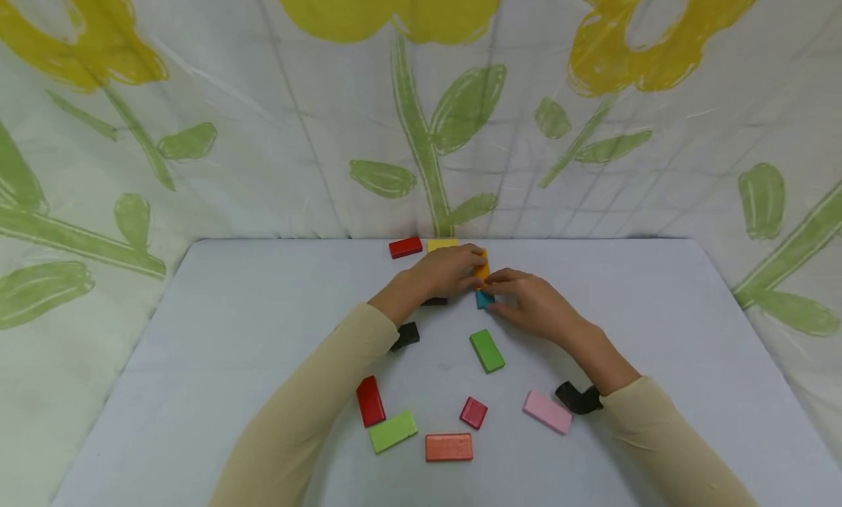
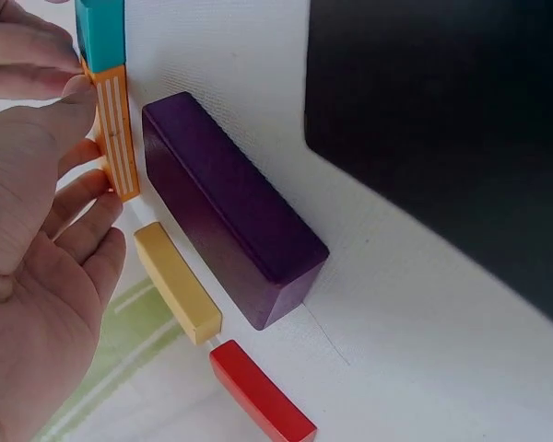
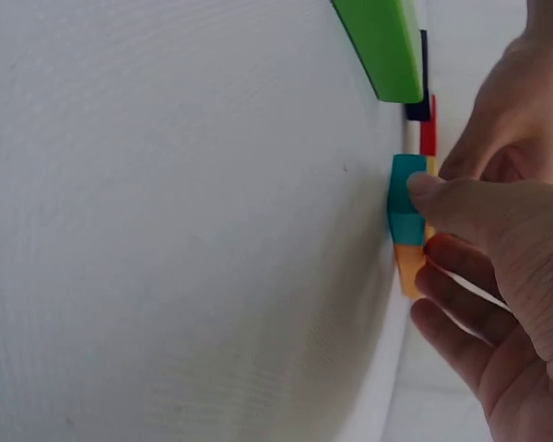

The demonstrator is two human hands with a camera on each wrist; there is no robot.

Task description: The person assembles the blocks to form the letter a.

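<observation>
Near the far edge of the table, my left hand [image 1: 442, 270] grips an orange block [image 2: 116, 138] with white stripes along one side, its thumb and fingertips against the block. My right hand [image 1: 536, 306] pinches a teal block [image 3: 405, 227], with the thumb over its face and the other fingers behind. End to end, the orange and teal blocks meet in one line. Beside the left hand lies a dark purple block [image 2: 226, 198]. A yellow block [image 2: 177, 281] and a red block [image 2: 261, 391] are just past it.
On the near side lie a green block [image 1: 487, 351], lime block [image 1: 393, 431], orange-red block [image 1: 449, 447], small crimson block [image 1: 473, 413], pink block [image 1: 548, 412] and another red block [image 1: 371, 402]. A black piece [image 1: 408, 334] lies by the left sleeve. Behind the table hangs a flower-painted sheet [image 1: 316, 142].
</observation>
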